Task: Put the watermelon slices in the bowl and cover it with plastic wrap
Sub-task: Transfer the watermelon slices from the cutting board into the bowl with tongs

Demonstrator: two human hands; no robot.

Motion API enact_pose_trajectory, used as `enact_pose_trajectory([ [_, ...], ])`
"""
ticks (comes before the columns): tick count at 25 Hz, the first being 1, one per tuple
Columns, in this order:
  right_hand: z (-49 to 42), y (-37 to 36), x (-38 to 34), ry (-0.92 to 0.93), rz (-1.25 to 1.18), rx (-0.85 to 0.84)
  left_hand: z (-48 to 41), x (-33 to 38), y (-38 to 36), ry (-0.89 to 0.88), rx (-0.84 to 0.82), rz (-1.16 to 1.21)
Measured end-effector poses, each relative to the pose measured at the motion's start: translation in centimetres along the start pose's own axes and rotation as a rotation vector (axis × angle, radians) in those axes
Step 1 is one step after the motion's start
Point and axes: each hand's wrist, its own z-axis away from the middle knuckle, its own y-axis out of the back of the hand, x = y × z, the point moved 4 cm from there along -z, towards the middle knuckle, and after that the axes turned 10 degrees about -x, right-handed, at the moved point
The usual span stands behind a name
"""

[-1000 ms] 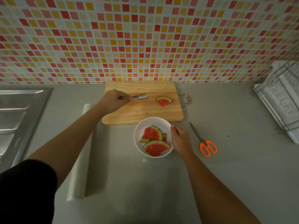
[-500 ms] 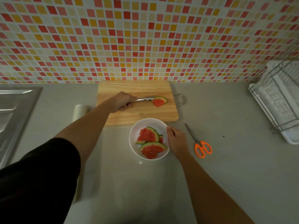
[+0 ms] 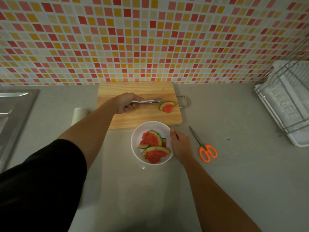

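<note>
The roll of plastic wrap (image 3: 79, 114) lies mostly hidden behind the left forearm, and only its pale far end shows beside the board. The steel sink (image 3: 15, 104) is cut off at the left edge and the wire dish rack (image 3: 287, 101) at the right, while a black sleeve (image 3: 41, 178) fills the lower left corner. The left hand (image 3: 126, 103) is clamped around a pair of slim metal tongs (image 3: 148, 102). Their tips reach the last watermelon slice (image 3: 167, 107) on the board, but whether they touch it or have closed on it is hard to make out. That slice is a small wedge with red flesh and a green rind, lying near the right end of the pale wooden cutting board (image 3: 138, 118), which has a wire loop handle (image 3: 184, 101). Just in front of the board stands a round white bowl (image 3: 142, 130) holding several larger slices (image 3: 153, 139), overlapped. The right hand (image 3: 179, 144) holds the bowl's right rim, thumb on the edge and fingers curled against its side. Orange-handled scissors (image 3: 203, 145) lie near the bowl, to its right. Everything sits on a smooth grey countertop (image 3: 234, 164) backed by a mosaic wall (image 3: 150, 39) of red, orange, yellow and white tiles, in dim light.
</note>
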Motion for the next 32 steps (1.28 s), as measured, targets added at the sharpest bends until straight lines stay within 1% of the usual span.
enact_pose_trajectory([
  [2, 0.0, 0.0, 0.0, 0.002, 0.002, -0.004, 0.1, 0.3, -0.3, -0.075, 0.081, -0.121],
  [4, 0.1, 0.0, 0.0, 0.003, -0.003, -0.006, 0.1, 1.1, -0.8, -0.207, 0.197, -0.283],
  [5, 0.1, 0.0, 0.0, 0.005, -0.007, -0.006, 0.1, 1.6, -1.1, -0.268, 0.245, -0.417],
  [7, 0.1, 0.0, -0.1, 0.014, -0.012, -0.01, 0.1, 2.2, -2.1, -0.358, 0.289, -0.691],
  [8, 0.1, -0.1, -0.1, 0.015, -0.016, -0.013, 0.1, 2.4, -2.4, -0.38, 0.295, -0.763],
  [12, 0.1, -0.1, 0.0, 0.007, -0.025, -0.01, 0.5, 2.4, -2.3, -0.405, 0.33, -0.843],
  [16, 0.1, 0.0, 0.0, 0.006, -0.021, -0.006, 2.1, 2.0, 0.2, -0.406, 0.394, -0.903],
  [21, 0.0, -0.2, 0.1, 0.01, -0.01, 0.006, 4.7, 0.1, 5.0, -0.329, 0.428, -0.957],
  [23, 0.0, -0.2, 0.4, -0.007, -0.007, 0.011, 5.7, -0.3, 6.2, -0.284, 0.435, -1.036],
  [25, -0.1, -0.2, 0.5, -0.025, 0.003, 0.013, 6.7, -0.7, 6.3, -0.286, 0.477, -1.116],
  [26, -0.2, -0.2, 0.5, -0.033, 0.006, 0.015, 7.3, -1.0, 6.0, -0.323, 0.508, -1.132],
  [28, -0.1, -0.2, 0.3, -0.035, 0.011, 0.027, 9.0, -2.2, 4.4, -0.449, 0.582, -1.146],
  [32, 0.0, -0.1, 0.1, -0.025, 0.012, 0.051, 12.2, -5.8, 0.0, -0.699, 0.779, -1.441],
])
